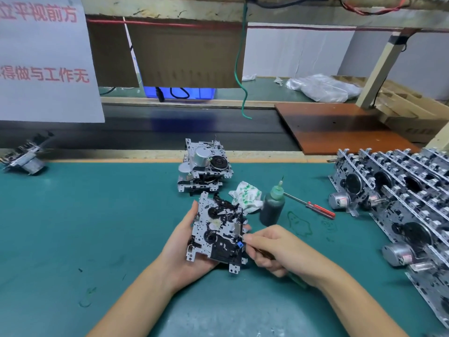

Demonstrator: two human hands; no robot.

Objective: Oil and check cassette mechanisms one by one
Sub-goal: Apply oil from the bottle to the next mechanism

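Cradled above the worktop (97,215) in left hand (184,249) fingers curled round its edges, cassette mechanism (217,232), probably light, stiff, delicate; right hand (274,251) fingers pinching thin tool (245,239) against it.

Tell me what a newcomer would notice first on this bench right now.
First, the cassette mechanism at centre, gripped from beneath by the left hand while the right hand pinches a thin tool against its right edge. Next, the rows of mechanisms leaning along the right side of the green mat. Just beyond the hands stands a dark oil bottle.
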